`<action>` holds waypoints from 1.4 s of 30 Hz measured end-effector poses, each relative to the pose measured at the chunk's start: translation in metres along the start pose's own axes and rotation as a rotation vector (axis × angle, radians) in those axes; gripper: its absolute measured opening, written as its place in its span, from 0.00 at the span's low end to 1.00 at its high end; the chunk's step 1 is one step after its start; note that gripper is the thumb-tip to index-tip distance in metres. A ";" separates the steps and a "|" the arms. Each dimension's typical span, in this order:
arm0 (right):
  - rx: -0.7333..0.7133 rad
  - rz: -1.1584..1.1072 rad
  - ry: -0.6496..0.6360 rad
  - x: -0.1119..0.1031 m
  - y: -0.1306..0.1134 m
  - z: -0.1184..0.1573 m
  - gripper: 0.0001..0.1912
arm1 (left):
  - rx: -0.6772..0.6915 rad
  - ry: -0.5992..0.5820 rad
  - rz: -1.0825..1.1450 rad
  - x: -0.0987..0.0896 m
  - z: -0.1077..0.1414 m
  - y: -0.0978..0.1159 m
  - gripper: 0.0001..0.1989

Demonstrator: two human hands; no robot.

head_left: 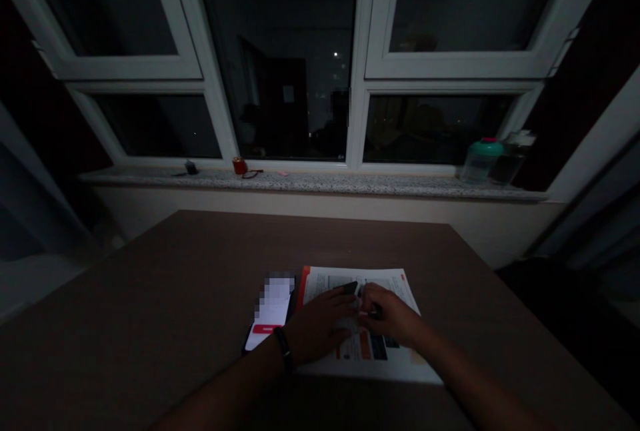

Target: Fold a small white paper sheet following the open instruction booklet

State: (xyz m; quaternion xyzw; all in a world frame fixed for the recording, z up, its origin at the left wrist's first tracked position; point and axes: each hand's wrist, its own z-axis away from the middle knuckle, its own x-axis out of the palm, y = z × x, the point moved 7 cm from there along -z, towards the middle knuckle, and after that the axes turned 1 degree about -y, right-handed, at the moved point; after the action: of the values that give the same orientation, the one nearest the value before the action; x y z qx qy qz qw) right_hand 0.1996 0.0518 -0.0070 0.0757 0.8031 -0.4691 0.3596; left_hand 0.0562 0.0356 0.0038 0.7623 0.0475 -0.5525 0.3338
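Observation:
A printed page or booklet (400, 367) with a red-orange left edge lies on the brown table. My left hand (320, 324), with a dark band at its wrist, rests palm down on it, fingers stretched to the right. Near those fingertips is a small dark object (351, 287) with a pale edge, partly covered. My right hand (390, 314) is closed over the page, touching or nearly touching my left fingertips; a small dark and pinkish thing shows at its fingers, too dim to name. A lit phone (273, 307) lies left of the page.
The brown table (150, 284) reaches to the wall below a speckled windowsill (325, 183). On the sill stand a green-topped bottle (483, 161), another clear container (513, 157), a small red jar (240, 165) and a small dark item (191, 167).

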 end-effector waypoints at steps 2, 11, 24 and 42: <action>0.034 0.025 0.049 -0.003 0.005 -0.002 0.09 | -0.007 -0.001 -0.002 0.001 0.000 -0.001 0.27; 0.115 0.129 0.208 -0.011 0.020 -0.007 0.08 | -0.013 -0.022 -0.041 -0.003 0.000 0.004 0.21; 0.067 0.073 0.107 -0.002 0.003 -0.003 0.11 | 0.054 0.008 -0.128 -0.002 -0.007 0.014 0.12; 0.328 0.160 0.417 -0.027 0.042 0.000 0.07 | 0.011 0.024 -0.084 -0.001 -0.002 0.009 0.18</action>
State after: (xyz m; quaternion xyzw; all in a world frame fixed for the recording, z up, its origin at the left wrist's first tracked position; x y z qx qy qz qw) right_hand 0.2389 0.0806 -0.0191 0.2911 0.7645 -0.5372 0.2055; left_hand 0.0616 0.0298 0.0091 0.7680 0.0804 -0.5570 0.3057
